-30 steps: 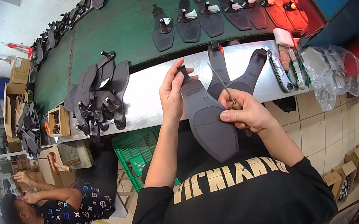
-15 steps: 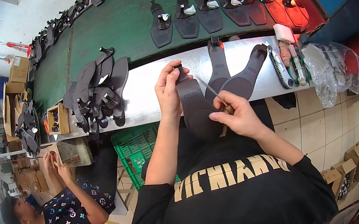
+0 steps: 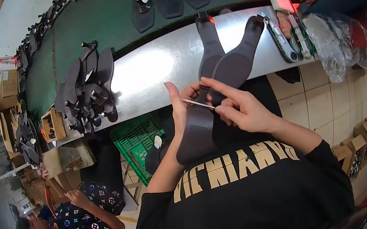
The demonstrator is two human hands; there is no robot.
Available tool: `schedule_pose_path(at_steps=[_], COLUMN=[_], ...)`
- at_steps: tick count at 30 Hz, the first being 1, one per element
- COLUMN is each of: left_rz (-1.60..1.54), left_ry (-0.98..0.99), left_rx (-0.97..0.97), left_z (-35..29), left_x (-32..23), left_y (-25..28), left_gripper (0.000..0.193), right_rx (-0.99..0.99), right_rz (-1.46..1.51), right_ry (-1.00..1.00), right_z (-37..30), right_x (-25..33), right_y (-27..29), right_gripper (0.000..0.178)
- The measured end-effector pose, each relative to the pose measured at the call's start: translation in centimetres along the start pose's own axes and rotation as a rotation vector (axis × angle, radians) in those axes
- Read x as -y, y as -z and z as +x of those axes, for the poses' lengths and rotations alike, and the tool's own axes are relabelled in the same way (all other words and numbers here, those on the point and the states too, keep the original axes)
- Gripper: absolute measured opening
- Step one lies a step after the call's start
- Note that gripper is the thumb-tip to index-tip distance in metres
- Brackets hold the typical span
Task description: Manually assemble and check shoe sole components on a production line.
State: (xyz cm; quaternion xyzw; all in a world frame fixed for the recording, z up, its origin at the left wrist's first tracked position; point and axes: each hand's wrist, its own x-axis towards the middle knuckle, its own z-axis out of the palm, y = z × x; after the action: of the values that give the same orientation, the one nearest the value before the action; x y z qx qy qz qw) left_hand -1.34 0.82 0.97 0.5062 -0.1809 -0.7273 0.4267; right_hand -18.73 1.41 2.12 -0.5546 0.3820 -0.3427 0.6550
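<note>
A dark brown shoe sole [image 3: 195, 135] is tilted in front of my chest, its narrow heel end up. My left hand [image 3: 180, 115] grips it near that heel end, thumb sticking up. In the fingers of my right hand [image 3: 244, 111] is a thin, pale rod-like tool [image 3: 198, 103], which lies across the sole just below the heel. My right index finger reaches to the heel's tip. Beyond my hands, two more soles, a front sole [image 3: 243, 60] and a rear sole [image 3: 209, 39], overlap on the metal bench.
The metal bench [image 3: 150, 84] borders a green conveyor [image 3: 98, 23] with a row of soles. Left stand a shoe pile [image 3: 87, 88] and a wooden box [image 3: 53, 124]. Right lie a utility knife [image 3: 280, 40] and plastic bag [image 3: 331, 40]. A green crate [image 3: 138, 145] sits below; a co-worker [image 3: 80, 215] is at left.
The sole has come down toward my chest and tilted. My right hand has moved the tool from the sole's wide part up to the heel end. The co-worker's hands have parted.
</note>
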Motion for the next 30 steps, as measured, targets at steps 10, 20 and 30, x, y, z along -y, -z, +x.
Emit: schedule_pose_path(at_steps=[10, 20, 30], left_rz=[0.36, 0.408, 0.29], left_ry=[-0.104, -0.33, -0.13], left_rx=[0.015, 0.084, 0.009], left_z=[-2.7, -3.9, -3.8], left_x=[2.3, 4.0, 4.4], left_y=[0.8, 1.4, 1.5], left_gripper=[0.114, 0.1, 0.104], right_rx=[0.13, 0.077, 0.087], right_rz=[0.487, 0.601, 0.541], right_ry=[-0.324, -0.328, -0.358], right_z=[-2.5, -3.6, -3.3], right_x=[-1.9, -2.3, -2.0], right_y=[-1.1, -1.7, -1.5], right_gripper=[0.055, 0.047, 0.045])
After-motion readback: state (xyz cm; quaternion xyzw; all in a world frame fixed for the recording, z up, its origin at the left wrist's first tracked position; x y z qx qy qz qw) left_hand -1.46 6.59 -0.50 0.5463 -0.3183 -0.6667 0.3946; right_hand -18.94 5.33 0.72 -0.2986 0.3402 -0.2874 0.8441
